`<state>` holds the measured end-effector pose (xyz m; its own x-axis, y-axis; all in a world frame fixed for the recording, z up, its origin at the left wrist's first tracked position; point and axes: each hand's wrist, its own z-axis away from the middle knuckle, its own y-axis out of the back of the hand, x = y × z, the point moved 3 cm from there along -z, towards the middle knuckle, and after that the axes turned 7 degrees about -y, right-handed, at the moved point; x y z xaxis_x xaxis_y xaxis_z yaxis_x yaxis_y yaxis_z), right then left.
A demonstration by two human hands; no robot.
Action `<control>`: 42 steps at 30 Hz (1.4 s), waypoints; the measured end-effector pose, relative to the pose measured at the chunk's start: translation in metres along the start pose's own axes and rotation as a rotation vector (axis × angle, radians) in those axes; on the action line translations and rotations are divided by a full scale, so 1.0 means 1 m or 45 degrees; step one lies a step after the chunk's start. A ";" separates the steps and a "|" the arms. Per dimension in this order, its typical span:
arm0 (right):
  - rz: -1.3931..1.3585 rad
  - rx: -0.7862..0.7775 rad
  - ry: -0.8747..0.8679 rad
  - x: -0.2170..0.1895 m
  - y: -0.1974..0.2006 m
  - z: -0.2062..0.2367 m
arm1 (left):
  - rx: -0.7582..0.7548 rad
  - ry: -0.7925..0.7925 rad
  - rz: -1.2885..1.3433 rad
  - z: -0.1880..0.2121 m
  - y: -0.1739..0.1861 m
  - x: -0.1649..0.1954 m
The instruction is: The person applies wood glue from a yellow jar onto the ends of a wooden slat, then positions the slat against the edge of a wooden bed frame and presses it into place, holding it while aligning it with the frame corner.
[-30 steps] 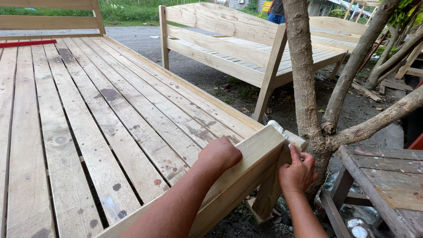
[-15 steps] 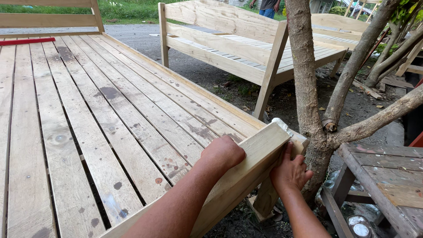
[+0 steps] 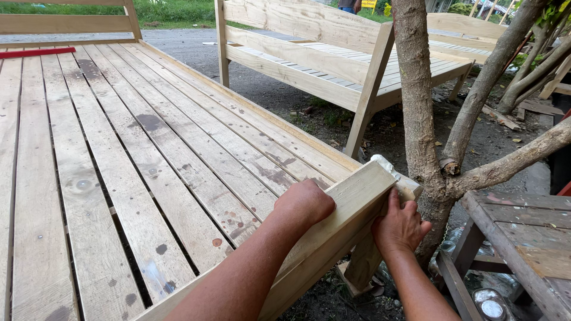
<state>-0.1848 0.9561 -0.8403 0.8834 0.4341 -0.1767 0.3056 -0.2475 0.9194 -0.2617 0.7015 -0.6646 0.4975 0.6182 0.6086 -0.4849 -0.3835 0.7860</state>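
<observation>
- Spanning the left and near scene, a slatted wooden platform (image 3: 119, 166) is seen, pale and stained.
- Its near-right frame rail (image 3: 351, 205) is being rubbed; a judged sanding step, calling next for steady strokes along the edge.
- The left hand (image 3: 304, 203) is closed over the rail top.
- The right hand (image 3: 399, 227) is clamped on a pale sanding pad (image 3: 397, 178).

Both bare forearms come up from the bottom edge, angled toward one o'clock. The left hand (image 3: 304, 202) is curled into a loose fist, knuckles up, palm pressed down, wrist straight. The right hand (image 3: 399, 226) sits just at its three o'clock, lower, back of the hand facing us, fingers (image 3: 419, 227) folded inward, thumb pointing to twelve o'clock.
</observation>
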 end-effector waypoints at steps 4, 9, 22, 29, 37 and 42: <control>0.063 0.003 0.005 0.001 -0.002 -0.004 | -0.017 -0.016 -0.003 -0.001 -0.001 0.004; 0.035 -0.112 -0.034 0.002 -0.005 -0.001 | -0.018 -0.034 -0.005 -0.004 -0.003 0.004; -0.141 -0.185 -0.052 0.008 -0.021 0.017 | -0.018 -0.016 0.016 -0.007 -0.005 0.000; -0.041 -0.377 0.013 -0.001 -0.019 0.008 | -0.012 -0.044 -0.012 -0.007 -0.003 0.000; -0.038 -0.108 0.130 0.013 -0.023 0.017 | -0.007 -0.040 -0.011 -0.003 -0.001 0.000; -0.179 -0.107 -0.003 0.021 -0.006 0.001 | -0.016 -0.075 -0.004 0.000 -0.001 0.004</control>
<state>-0.1674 0.9655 -0.8499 0.8346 0.4577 -0.3064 0.3957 -0.1112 0.9116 -0.2592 0.7044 -0.6629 0.5403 0.5775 0.6120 -0.4922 -0.3730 0.7865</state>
